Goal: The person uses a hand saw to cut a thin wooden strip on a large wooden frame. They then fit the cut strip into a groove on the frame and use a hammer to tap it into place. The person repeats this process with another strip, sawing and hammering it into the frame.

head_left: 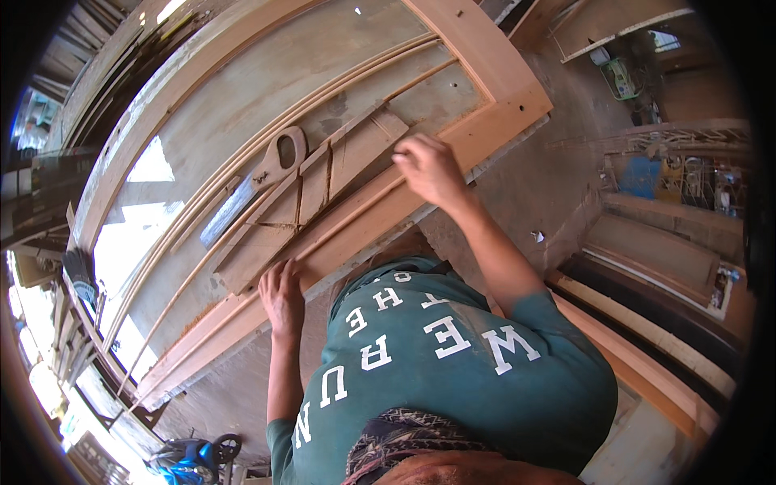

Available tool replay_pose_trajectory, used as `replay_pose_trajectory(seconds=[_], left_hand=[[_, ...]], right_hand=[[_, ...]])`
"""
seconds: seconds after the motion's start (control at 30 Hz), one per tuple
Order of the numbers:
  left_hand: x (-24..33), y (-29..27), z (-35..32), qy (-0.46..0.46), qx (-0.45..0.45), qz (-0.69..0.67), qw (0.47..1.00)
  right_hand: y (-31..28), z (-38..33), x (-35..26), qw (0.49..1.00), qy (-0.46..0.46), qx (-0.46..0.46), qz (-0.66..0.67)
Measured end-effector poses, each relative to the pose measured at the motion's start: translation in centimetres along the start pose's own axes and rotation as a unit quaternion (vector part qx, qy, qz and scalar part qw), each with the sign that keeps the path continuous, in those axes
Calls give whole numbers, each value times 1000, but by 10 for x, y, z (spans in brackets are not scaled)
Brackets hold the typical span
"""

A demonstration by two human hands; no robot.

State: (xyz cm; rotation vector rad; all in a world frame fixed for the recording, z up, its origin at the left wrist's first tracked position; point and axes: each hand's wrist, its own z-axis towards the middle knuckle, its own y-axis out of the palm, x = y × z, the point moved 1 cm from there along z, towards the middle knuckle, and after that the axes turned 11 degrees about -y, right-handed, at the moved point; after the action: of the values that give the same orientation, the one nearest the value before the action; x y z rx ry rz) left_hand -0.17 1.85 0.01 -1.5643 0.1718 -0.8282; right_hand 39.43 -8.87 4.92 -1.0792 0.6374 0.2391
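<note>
A thin wooden strip (349, 217) lies along the near rail of a large wooden frame (511, 77). My right hand (435, 171) is closed on the strip's far right end, thumb and fingers pinched together. Further left, my left hand (281, 297) has its fingers curled over the same strip, near the rail. Just beyond the strip rests a wooden mitre block (356, 166) with several saw cuts across it. A handsaw (283, 156) with a wooden handle leans beside the block, its blade partly hidden.
More thin strips (319, 99) lie inside the frame on the grey work surface. A brush (81, 275) sits by the left edge. Stacked boards (647, 323) stand on the floor at right. A blue motorbike (190, 461) is at lower left.
</note>
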Motion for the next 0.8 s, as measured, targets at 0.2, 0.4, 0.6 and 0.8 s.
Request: replay_pose_trajectory(seconds=[0.2,0.4,0.6,0.8], left_hand=[[5,9,26,54,-28,-15,998],[140,65,91,138,-35,-58,988],[205,95,122,72,-58,-49,995],[237,111,124,66,-94,-21,993]], right_hand=[[-43,-70,52,990,128,27,43],[-76,-83,111,960,233,153,34],[-126,-75,213,939,269,216,3],[-138,-52,247,985,149,82,-20]])
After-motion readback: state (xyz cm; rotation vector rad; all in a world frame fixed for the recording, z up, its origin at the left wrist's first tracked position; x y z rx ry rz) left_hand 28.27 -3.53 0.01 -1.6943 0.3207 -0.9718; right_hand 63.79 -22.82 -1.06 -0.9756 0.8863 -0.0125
